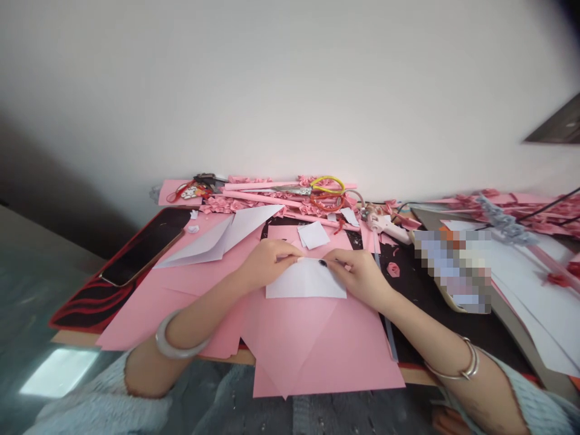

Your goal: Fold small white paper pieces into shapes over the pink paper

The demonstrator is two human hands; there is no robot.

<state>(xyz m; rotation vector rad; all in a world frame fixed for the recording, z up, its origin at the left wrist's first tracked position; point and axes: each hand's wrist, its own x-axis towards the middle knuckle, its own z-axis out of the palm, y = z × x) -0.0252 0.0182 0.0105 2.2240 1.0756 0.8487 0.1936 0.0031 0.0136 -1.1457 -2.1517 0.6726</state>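
A white sheet of paper [304, 283], creased and rectangular, lies over pink sheets [335, 356] in front of me. My left hand [274, 263] pinches its upper left edge between thumb and fingers. At the upper right edge, my right hand [356, 272] grips the same sheet, a dark thumbnail showing. Just beyond the hands sit small folded white squares [315, 234]. To the left, a larger folded white paper [226, 235] rests on more pink paper.
Scissors with yellow handles [328, 186], pink paper flowers and rolled sticks line the wall. A glue gun [385, 226] stands behind my right hand. One dark phone [142, 248] lies left; another phone [453, 275] lies right. White sheets [539, 302] cover the far right.
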